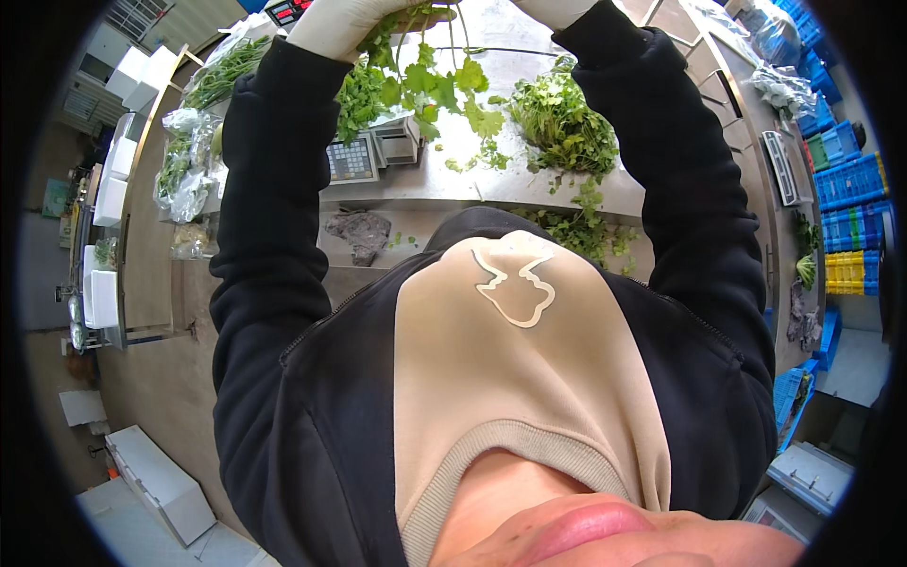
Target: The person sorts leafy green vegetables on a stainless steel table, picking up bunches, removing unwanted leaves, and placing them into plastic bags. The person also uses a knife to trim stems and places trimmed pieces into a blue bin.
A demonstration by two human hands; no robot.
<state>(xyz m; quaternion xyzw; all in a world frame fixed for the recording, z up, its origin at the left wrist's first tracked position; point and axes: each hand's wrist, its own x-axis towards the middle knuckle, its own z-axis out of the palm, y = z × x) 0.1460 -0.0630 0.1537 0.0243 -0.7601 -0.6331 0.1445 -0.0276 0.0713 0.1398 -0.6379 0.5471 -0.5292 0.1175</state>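
My left hand [354,25], in a pale glove and partly cut off by the top edge, has leafy green herb sprigs [432,85] hanging at its fingers; its grip is only partly visible. My right hand [556,10], also gloved, shows just its wrist side at the top edge, its fingers out of the picture. Below and beside it, a heap of leafy green herbs [563,124] lies on the metal table [453,188]. More herbs [360,99] sit behind a weighing scale with a keypad [352,161], under the hanging sprigs.
Bagged greens [181,166] and long green stalks [230,71] lie at the left. A grey rag [360,234] and fallen herbs [584,234] are on a lower surface by my body. At the right are another scale [779,166] and stacked blue crates [850,181].
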